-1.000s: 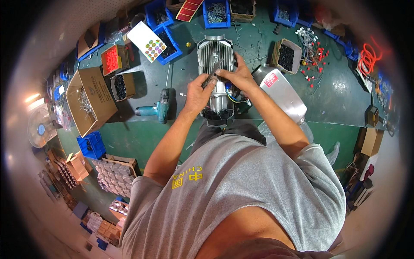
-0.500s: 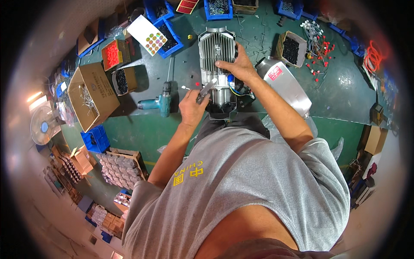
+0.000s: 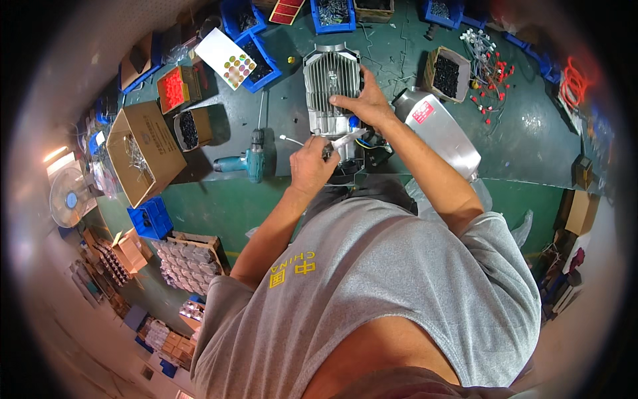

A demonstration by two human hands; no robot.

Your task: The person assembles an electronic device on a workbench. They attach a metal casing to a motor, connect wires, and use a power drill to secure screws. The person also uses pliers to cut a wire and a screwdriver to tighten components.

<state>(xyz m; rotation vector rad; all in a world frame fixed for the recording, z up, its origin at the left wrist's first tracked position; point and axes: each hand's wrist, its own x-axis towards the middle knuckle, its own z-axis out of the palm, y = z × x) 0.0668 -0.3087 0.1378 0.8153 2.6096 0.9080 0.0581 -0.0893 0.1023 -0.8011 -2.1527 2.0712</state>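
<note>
Nearest, the left hand (image 3: 311, 163) has its grip curled round a flat grey tool (image 3: 349, 138) over the near end of a finned metal unit (image 3: 324, 105) lying on the desk (image 3: 522, 143); beyond, the right hand (image 3: 367, 103) clasps the unit's right edge, thumb on top. Farther off sits a blue bin (image 3: 335, 28).

- Shirt (image 3: 399, 279), grey: two large yellow characters on the chest, a line of smaller yellow capital letters alongside.
- Cover (image 3: 452, 146), silver: red label (image 3: 423, 112) with pale print, near its upper end.
- Carton (image 3: 166, 156), brown: small dark print on a side panel, too small to make out.
- Sheet (image 3: 216, 50), white: rows of round multicoloured stickers (image 3: 239, 70), any lettering too small to read.
- Red sheet (image 3: 287, 11), upper edge: yellowish markings in rows, illegible.
</note>
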